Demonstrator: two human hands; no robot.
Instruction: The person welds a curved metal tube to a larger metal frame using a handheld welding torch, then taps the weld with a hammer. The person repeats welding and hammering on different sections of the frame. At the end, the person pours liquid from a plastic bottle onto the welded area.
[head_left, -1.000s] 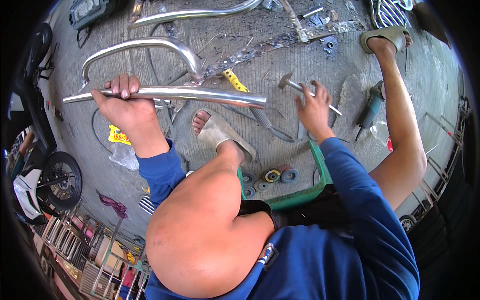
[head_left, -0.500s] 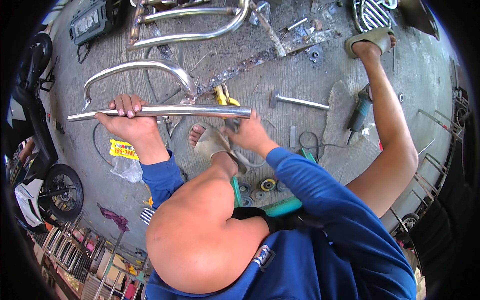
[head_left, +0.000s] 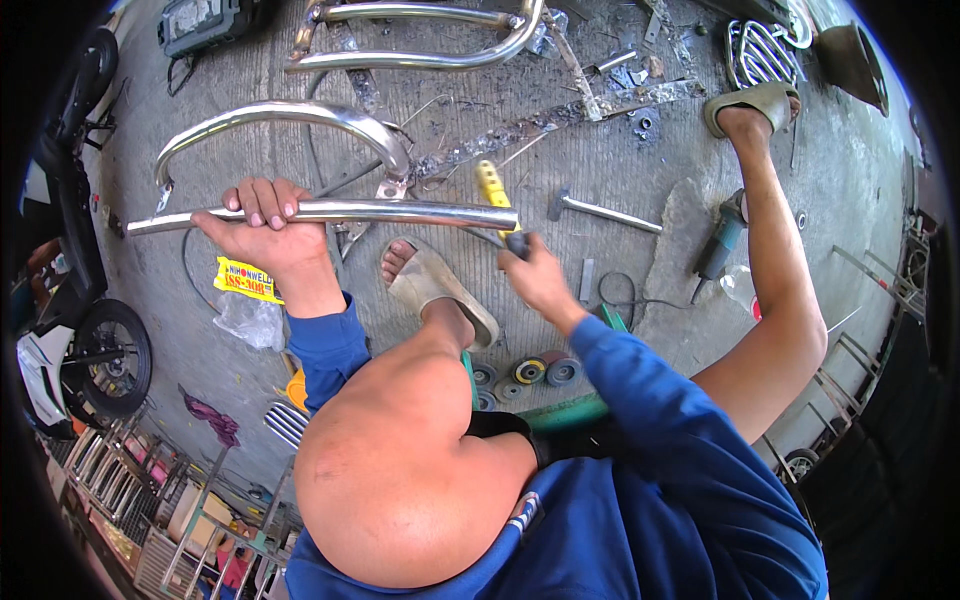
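Head view: metal tube [head_left: 410, 211] runs lengthwise left to right.

Hands [head_left: 275, 235], two. Held tube [head_left: 400, 211], one. Yellow-and-black tool [head_left: 491, 187], one. Hammer [head_left: 610, 213], one. Grinder [head_left: 719, 247], one. Sandals [head_left: 425, 277], two. Yellow packet [head_left: 248, 280], one. Abrasive discs [head_left: 530, 370], at least four.

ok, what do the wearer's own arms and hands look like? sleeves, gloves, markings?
Left sleeve and right sleeve: long, blue, no print visible on either, both ending short of the wrist. Left hand and right hand: ungloved. No watch visible at either wrist.
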